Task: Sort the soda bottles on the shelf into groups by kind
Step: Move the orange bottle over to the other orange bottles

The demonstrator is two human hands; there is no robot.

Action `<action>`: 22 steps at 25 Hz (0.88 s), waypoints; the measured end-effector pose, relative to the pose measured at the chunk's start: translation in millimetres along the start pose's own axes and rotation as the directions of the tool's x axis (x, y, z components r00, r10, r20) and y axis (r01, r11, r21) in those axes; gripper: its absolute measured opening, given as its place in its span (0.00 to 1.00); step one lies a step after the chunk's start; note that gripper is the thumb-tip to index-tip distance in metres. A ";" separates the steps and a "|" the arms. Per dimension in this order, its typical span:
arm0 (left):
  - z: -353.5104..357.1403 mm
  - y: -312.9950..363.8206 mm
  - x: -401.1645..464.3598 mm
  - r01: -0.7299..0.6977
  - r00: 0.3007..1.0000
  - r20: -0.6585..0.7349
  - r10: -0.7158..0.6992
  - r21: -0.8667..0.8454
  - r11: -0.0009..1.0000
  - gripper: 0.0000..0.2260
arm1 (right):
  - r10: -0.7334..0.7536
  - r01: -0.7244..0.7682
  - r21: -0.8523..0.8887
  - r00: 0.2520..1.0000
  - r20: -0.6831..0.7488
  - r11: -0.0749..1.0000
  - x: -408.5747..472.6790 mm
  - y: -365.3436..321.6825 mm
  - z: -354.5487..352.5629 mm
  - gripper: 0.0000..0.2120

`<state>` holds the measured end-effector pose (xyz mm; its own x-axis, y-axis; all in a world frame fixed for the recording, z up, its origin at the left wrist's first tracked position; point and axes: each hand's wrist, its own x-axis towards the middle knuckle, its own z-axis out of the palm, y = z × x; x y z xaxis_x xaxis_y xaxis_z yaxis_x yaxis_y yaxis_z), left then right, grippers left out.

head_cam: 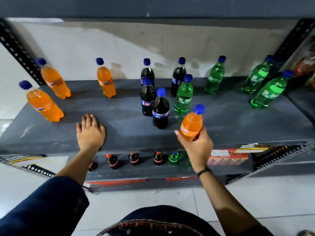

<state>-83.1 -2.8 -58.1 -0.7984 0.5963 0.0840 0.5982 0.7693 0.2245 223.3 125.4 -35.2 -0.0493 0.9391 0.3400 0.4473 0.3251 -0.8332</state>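
Now, right hand (196, 147): grip closed around an orange bottle (191, 124), near right of the shelf (119, 133).
Left hand (90, 132): flat, fingers spread, holding nothing, on the shelf's near edge.
Other bottles: orange left, dark middle, green right.

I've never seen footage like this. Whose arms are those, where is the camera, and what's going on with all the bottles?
No machine here: a person wears a camera on the head, looking down at their own arms. The right hand grips an orange soda bottle at the front of the grey shelf. The left hand lies flat and empty on the shelf. Standing there are three more orange bottles at left, four dark cola bottles in the middle, and four green bottles toward the right. A lower shelf holds more bottles.
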 end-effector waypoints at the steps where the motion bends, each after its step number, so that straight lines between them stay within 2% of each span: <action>1: -1.4 -0.6 -1.2 -0.001 1.000 0.000 0.001 0.006 1.000 0.25 | -0.057 0.055 0.035 0.997 0.058 0.998 -17.8 -10.4 8.7 0.22; 3: -2.5 0.8 -2.2 0.000 1.000 0.006 0.000 0.016 1.000 0.25 | -0.146 0.123 0.127 0.969 0.198 0.984 -42.6 -31.8 30.6 0.23; 6: -1.7 -0.9 -2.0 0.000 1.000 -0.007 0.000 0.014 1.000 0.25 | -0.225 0.153 0.203 0.887 0.403 0.967 -48.5 -76.5 78.8 0.29; 9: -0.3 -2.1 -1.2 -0.008 1.000 -0.025 0.008 0.011 1.000 0.25 | -0.193 0.094 0.203 0.815 0.546 0.975 -25.5 -119.3 135.2 0.31; 14: -0.2 -0.5 -0.5 0.004 1.000 -0.031 -0.004 -0.006 1.000 0.25 | -0.127 0.001 0.208 0.793 0.596 0.978 2.9 -135.8 205.5 0.29; 19: 1.4 -3.5 2.0 0.004 1.000 -0.022 -0.005 -0.008 1.000 0.25 | -0.134 0.022 0.198 0.804 0.579 0.980 -6.4 -127.8 225.5 0.29; 22: 1.2 -3.2 0.4 0.000 1.000 -0.016 0.000 -0.006 1.000 0.25 | -0.152 0.002 0.238 0.774 0.615 0.971 -6.5 -120.7 223.6 0.37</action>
<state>-85.2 -4.7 -59.9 -0.7996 0.5922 0.0992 0.5975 0.7682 0.2300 -30.0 104.9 -34.3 -0.6552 0.7456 0.1219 0.2214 0.3437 -0.9126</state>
